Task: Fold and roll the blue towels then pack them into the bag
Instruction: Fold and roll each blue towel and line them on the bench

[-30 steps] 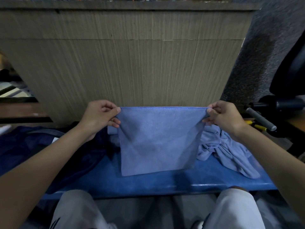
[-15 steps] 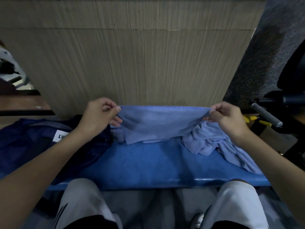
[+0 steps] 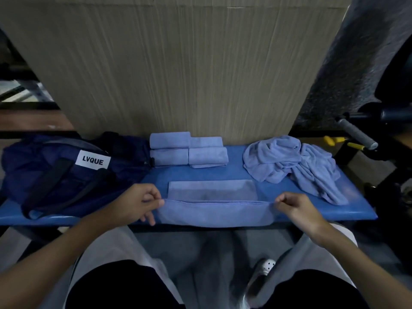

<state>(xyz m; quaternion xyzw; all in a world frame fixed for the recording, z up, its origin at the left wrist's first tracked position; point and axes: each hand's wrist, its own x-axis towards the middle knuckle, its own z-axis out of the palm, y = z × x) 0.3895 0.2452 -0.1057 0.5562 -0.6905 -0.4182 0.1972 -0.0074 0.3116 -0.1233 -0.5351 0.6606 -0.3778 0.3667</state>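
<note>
A light blue towel [image 3: 214, 211] lies flat on the blue bench [image 3: 236, 173], its near part hanging over the front edge. My left hand [image 3: 136, 202] pinches its left corner and my right hand [image 3: 296, 208] pinches its right corner. Several rolled blue towels [image 3: 189, 150] sit in a block at the back of the bench. A heap of loose blue towels [image 3: 289, 161] lies at the right. The dark navy bag [image 3: 66, 170] with a white LVQUE label rests on the bench at the left.
A beige wood-grain panel [image 3: 174, 70] rises right behind the bench. A grey handle [image 3: 356, 134] and yellow-tipped parts [image 3: 354, 145] stick out at the right. My knees in light shorts [image 3: 111, 259] are under the bench's front edge.
The towel, held up in the air before, now lies on the bench. Both hands have come down toward the front edge, still pinching its corners. The view has tilted down, showing the rolled towels.
</note>
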